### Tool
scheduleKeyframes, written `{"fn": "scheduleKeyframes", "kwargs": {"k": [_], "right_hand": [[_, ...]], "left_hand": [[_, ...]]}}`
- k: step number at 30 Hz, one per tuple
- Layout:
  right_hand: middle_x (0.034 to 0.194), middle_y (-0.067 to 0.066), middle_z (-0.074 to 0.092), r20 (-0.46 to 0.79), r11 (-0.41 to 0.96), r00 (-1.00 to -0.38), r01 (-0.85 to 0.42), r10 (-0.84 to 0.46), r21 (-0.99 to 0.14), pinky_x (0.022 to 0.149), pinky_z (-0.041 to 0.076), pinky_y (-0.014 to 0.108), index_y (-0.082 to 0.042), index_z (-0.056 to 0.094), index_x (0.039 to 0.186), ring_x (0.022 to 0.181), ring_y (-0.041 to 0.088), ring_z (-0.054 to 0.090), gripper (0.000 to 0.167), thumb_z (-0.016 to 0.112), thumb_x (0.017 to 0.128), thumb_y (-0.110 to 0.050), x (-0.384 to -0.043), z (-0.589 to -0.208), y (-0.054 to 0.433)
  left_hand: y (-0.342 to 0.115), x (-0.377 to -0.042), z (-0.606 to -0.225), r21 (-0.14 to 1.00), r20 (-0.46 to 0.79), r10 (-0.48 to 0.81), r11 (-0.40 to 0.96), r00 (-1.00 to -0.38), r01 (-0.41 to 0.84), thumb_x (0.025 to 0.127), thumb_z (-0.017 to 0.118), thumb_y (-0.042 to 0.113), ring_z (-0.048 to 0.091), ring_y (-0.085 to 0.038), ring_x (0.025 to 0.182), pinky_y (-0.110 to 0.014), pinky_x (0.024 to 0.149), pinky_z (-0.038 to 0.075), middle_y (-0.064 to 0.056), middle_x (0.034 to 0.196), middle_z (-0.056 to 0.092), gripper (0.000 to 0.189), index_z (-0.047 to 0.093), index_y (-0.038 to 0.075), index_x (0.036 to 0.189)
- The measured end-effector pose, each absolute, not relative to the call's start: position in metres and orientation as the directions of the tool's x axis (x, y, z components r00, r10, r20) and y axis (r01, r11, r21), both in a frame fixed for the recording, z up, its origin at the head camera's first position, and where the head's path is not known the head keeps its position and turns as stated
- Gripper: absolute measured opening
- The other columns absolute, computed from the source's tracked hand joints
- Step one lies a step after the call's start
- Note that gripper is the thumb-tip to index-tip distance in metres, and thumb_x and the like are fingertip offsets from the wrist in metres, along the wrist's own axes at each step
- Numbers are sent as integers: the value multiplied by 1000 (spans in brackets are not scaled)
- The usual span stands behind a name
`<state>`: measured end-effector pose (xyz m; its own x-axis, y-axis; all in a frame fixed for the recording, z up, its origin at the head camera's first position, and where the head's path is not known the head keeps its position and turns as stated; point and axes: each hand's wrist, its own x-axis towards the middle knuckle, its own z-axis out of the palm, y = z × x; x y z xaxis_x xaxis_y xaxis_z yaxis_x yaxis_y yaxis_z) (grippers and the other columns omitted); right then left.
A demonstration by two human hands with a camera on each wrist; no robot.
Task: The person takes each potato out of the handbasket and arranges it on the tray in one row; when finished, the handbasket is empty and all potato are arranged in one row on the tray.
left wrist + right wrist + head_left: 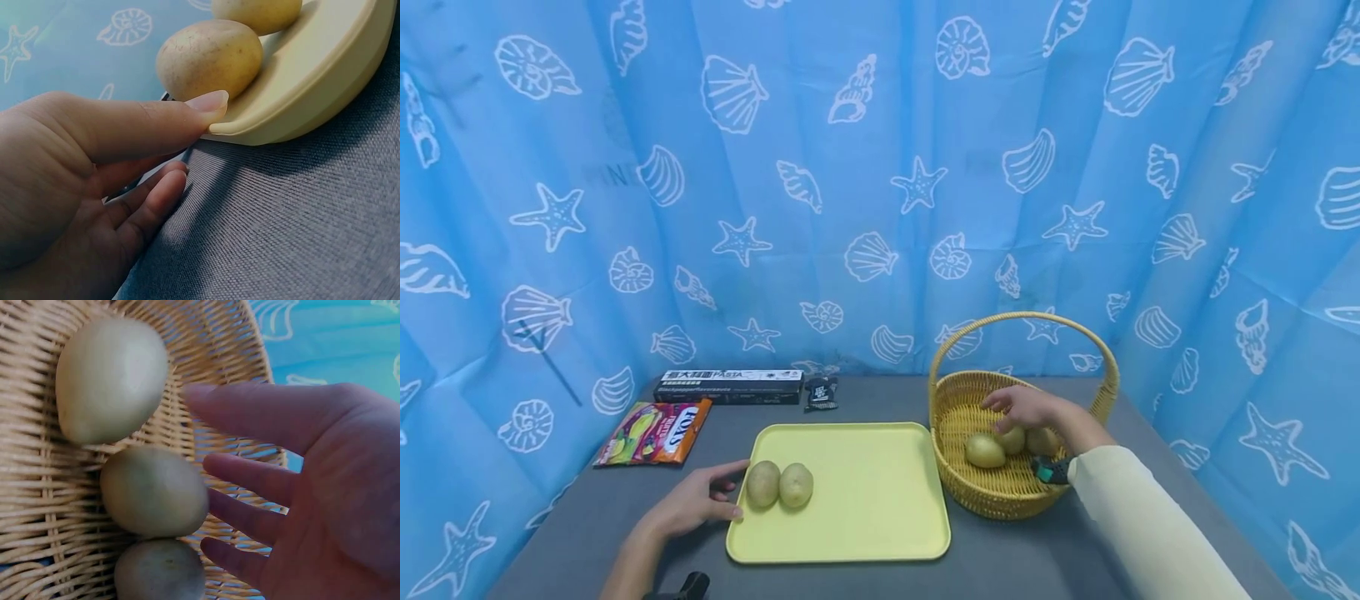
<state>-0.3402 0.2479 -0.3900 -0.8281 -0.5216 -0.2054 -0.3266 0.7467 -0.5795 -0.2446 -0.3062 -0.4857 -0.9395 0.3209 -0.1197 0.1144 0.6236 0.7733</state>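
Note:
Two potatoes (779, 485) sit side by side at the left end of a yellow tray (880, 500). My left hand (694, 500) is at the tray's left edge, its thumb touching the rim in the left wrist view; the other fingers are loosely bent beside the edge, partly hidden. A wicker basket (951, 417) with a tall handle holds three potatoes (112, 381). Inside it, my right hand (1030, 408) is spread beside them, fingers apart and nothing held. In the right wrist view, fingertips come close to the middle potato (154, 492); contact is unclear.
Behind the tray lie a black pasta box (730, 387) and a small black packet (822, 393). A red candy bag (653, 433) is at the left. A blue shell-print curtain (880, 208) hangs around the grey table (1000, 558). The basket handle (1022, 315) arches above its opening.

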Motion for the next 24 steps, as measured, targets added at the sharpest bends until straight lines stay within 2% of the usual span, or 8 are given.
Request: {"fn": "scheduleKeyframes", "kwargs": {"k": [6, 10, 14, 19, 24], "right_hand": [[132, 30, 49, -304, 831, -832, -290, -464, -475, 96, 41, 55, 3, 55, 132, 120, 47, 46, 61, 69, 72, 5, -334, -395, 250], [129, 23, 50, -346, 856, -853, -201, -392, -476, 81, 45, 43, -2, 56, 132, 104, 35, 50, 66, 72, 68, 8, -331, -399, 247], [119, 17, 51, -343, 862, -872, -154, -348, -483, 69, 42, 35, -5, 58, 127, 88, 28, 48, 66, 72, 65, 11, -334, -406, 244], [117, 17, 54, -303, 872, -879, -214, -369, -440, 70, 44, 38, -5, 58, 125, 88, 27, 50, 63, 74, 66, 11, -339, -412, 243], [118, 19, 58, -190, 849, -874, -349, -448, -396, 80, 46, 45, -3, 58, 126, 95, 30, 55, 67, 80, 63, 0, -342, -411, 244]], "left_hand": [[-306, -244, -484, 776, -119, 320, 621, -940, 113, 75, 84, 28, 58, -31, 105, -46, 84, 50, -21, 124, 58, 84, 45, -4, 142], [-306, -245, -484, 771, -122, 316, 627, -941, 110, 75, 84, 28, 58, -31, 105, -47, 85, 50, -22, 124, 57, 84, 45, -3, 142], [-305, -245, -484, 768, -137, 301, 634, -944, 91, 74, 84, 29, 58, -31, 105, -48, 86, 50, -21, 125, 57, 85, 45, -2, 142], [-306, -246, -486, 770, -143, 300, 632, -943, 84, 74, 84, 31, 58, -32, 106, -49, 87, 49, -22, 127, 56, 86, 45, -2, 143], [-306, -246, -486, 774, -134, 312, 626, -941, 97, 75, 84, 31, 57, -33, 107, -49, 87, 49, -23, 129, 55, 86, 44, -2, 143]]}}
